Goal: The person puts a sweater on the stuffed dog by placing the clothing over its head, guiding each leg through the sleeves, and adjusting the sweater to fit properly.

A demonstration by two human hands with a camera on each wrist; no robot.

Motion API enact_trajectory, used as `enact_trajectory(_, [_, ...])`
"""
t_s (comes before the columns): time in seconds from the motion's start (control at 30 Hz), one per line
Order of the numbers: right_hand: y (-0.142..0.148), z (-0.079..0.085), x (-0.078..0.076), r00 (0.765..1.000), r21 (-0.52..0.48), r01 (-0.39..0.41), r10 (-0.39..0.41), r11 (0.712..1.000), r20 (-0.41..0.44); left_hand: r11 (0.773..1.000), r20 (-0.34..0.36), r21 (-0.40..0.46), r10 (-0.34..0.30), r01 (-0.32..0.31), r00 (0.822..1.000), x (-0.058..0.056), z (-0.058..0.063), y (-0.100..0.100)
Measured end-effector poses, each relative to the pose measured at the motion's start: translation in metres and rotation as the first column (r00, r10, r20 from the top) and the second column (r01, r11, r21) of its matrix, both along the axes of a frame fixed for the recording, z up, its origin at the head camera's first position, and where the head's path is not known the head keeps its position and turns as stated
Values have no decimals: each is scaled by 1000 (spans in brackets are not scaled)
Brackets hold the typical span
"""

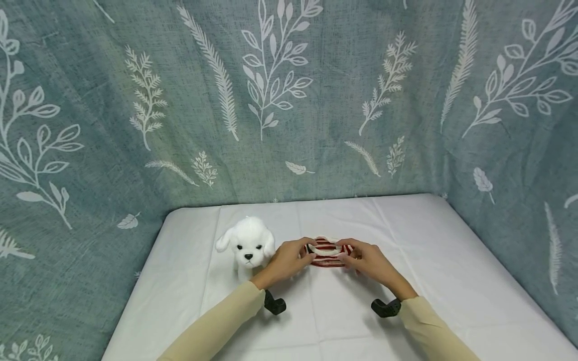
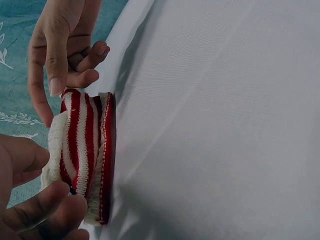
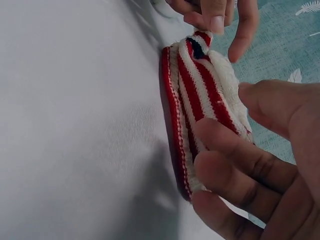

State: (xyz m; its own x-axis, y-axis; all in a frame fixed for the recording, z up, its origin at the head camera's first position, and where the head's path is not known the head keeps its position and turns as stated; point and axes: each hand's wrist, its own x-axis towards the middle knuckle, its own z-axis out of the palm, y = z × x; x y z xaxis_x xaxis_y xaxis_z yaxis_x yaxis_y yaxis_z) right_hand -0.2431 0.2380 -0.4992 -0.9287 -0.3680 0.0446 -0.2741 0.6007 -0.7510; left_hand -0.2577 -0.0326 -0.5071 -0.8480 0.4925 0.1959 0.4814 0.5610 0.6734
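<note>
A small knitted sweater point(image 1: 327, 261), striped red and white with a cream collar, sits bunched on the white cloth in the head view. At its left side, my left hand point(image 1: 287, 259) pinches the knit by the collar between thumb and fingers. The opposite side is held the same way by my right hand point(image 1: 371, 261). Close up in the left wrist view, the sweater point(image 2: 82, 145) stands in folds, its red-edged hem low against the cloth. A dark patch near the collar shows on the sweater point(image 3: 200, 85) in the right wrist view.
A white plush dog point(image 1: 250, 243) stands just left of my left hand, partly behind that forearm. The white-covered table point(image 1: 356, 331) ends at a green leaf-patterned curtain point(image 1: 325, 165) at the back and sides. Dark wrist cameras hang under both wrists.
</note>
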Motion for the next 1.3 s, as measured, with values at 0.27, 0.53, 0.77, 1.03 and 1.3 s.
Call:
enact_trajectory(0.27, [-8,-9,-7,996,1,32,-32,999,81,999,17,-48,24,-23,1000,-2,1,3])
enact_trajectory(0.53, [-13,-13,-7,999,42,-9,7,999,37,998,12,-65,28,-27,1000,-3,-2,6])
enact_trajectory(0.77, [-13,-13,-5,999,-23,-2,3,1000,48,996,9,-89,30,-29,1000,-5,-5,7])
enact_trajectory(1.03, [-12,-13,-4,990,-65,26,-17,998,138,995,23,-79,62,-60,998,-7,-7,9])
enact_trajectory(1.3, [-11,-20,-5,992,-59,29,-21,998,126,998,61,-60,22,-19,998,-8,-10,10])
